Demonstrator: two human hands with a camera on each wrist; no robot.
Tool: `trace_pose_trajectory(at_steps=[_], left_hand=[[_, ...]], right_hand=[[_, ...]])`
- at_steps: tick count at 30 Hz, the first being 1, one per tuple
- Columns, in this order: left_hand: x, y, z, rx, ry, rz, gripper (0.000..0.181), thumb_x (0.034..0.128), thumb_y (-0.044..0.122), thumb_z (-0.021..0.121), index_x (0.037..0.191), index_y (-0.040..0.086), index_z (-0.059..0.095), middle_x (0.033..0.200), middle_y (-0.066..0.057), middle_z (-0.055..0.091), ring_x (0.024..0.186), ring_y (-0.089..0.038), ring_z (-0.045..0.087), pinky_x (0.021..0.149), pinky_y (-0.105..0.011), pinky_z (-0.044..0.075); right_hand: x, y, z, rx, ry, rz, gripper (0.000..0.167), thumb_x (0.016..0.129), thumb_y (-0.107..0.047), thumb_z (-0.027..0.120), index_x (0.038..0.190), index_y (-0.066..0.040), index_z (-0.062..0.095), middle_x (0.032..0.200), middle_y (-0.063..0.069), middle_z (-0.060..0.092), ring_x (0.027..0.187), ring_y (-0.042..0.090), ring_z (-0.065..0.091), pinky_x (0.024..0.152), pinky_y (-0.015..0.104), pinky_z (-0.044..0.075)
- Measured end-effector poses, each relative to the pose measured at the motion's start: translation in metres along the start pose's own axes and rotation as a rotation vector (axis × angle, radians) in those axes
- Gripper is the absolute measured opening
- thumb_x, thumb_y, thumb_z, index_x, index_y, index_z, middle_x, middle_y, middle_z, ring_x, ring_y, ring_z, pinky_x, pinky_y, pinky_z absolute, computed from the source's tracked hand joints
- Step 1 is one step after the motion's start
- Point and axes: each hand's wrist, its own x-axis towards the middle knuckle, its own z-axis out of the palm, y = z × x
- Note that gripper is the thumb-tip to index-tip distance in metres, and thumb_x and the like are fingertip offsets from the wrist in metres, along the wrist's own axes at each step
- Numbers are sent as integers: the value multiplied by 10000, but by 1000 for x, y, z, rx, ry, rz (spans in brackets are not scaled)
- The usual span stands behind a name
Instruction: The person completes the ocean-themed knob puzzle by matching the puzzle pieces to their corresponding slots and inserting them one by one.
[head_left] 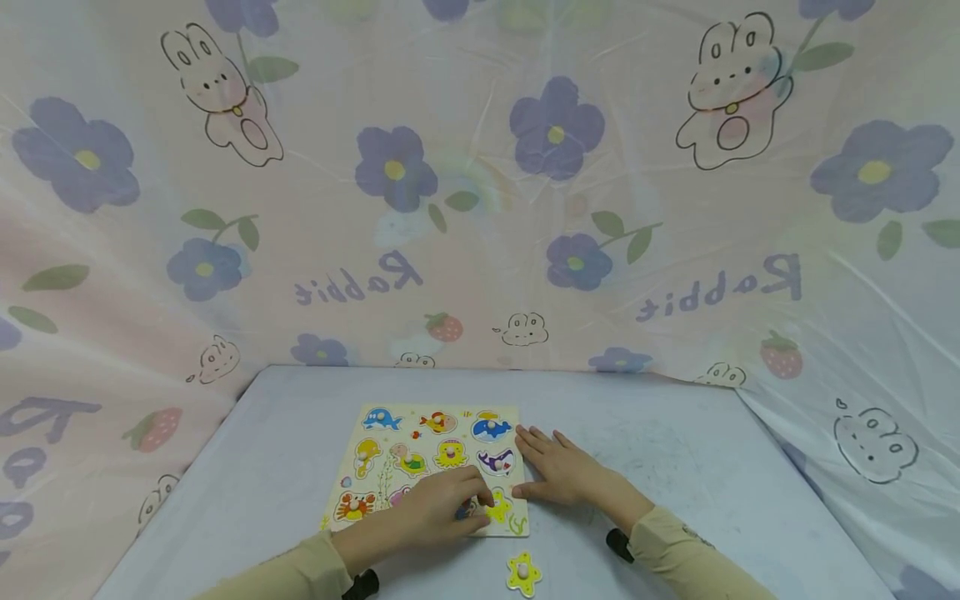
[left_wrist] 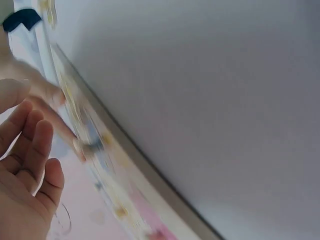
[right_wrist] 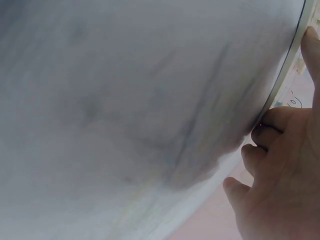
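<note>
A wooden peg puzzle board (head_left: 382, 440) with sea-animal pieces lies on the white table. Above its lower right part hovers my left hand (head_left: 435, 507), fingers loosely bent and holding nothing, as the left wrist view also shows. This hand partly hides a pink piece (head_left: 398, 496) and a dark blue piece below it. My right hand (head_left: 562, 471) rests at the board's right edge, its thumb and fingertips touching it. A yellow star piece (head_left: 523, 573) with a knob lies on the table in front of the board. A yellow star shape (head_left: 498, 506) shows at the board's lower right.
The white table (head_left: 645, 425) extends around the board. Behind it and at the sides hangs a curtain (head_left: 480, 217) printed with rabbits and flowers. A dark wrist strap (head_left: 619, 545) shows at the right sleeve, another (head_left: 363, 585) at the left.
</note>
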Motion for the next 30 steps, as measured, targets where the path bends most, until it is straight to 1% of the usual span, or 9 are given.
trace_pose_trajectory(at_steps=[4,8,11,15,18,20,23,27,30], left_hand=[[2,11,6,-70,-31,46,160,974,259,757,1115,189,724,1081,142,632,823,31,552,696,-121,453],[5,18,12,-75,-51,124,143,984,248,742,1116,194,726,1080,143,636,839,56,546,704,-86,438],[6,20,18,-68,-73,176,128,989,238,735,1109,194,722,1084,139,640,860,75,542,739,-59,427],[8,22,24,-72,-141,189,142,1001,278,722,1131,223,711,1099,176,623,873,105,512,766,-63,427],[8,24,27,-61,-186,187,153,1004,303,717,1146,248,709,1094,199,610,847,115,492,747,-71,421],[9,25,28,-42,-198,196,154,1007,311,711,1152,259,709,1086,203,609,831,121,485,735,-67,412],[10,27,29,-35,-209,217,151,1008,304,711,1150,252,711,1071,192,613,817,120,479,726,-58,401],[12,30,29,-41,-227,244,143,1009,282,712,1141,229,715,1050,172,619,822,124,479,734,-47,398],[13,31,31,-37,-238,251,140,1009,274,712,1140,225,715,1058,173,620,844,128,490,759,-43,401]], right_hand=[[0,1,0,1,0,-7,932,959,-687,572,1606,-52,357,1701,80,270,1559,315,261,1234,597,196],[0,2,0,-3,2,-5,932,961,-688,568,1609,-53,353,1703,76,267,1560,312,262,1233,596,201],[1,2,0,-1,-5,2,930,964,-695,556,1614,-63,346,1706,68,258,1563,306,253,1236,593,198],[1,1,1,5,-11,2,931,963,-697,555,1612,-62,349,1706,77,256,1564,314,248,1235,594,197],[1,1,2,-1,-8,4,934,961,-702,552,1613,-64,350,1706,75,258,1564,312,249,1234,592,202],[1,1,2,-3,-6,7,933,961,-702,553,1613,-67,350,1706,72,258,1564,310,250,1234,591,204],[1,1,2,-2,-5,11,932,959,-703,555,1614,-72,352,1706,69,260,1563,308,252,1233,593,205],[2,1,2,2,-10,16,930,960,-704,554,1616,-77,349,1707,64,258,1564,306,252,1236,590,199],[2,1,2,5,-10,14,929,960,-705,553,1616,-79,350,1707,62,257,1563,304,253,1238,588,194]])
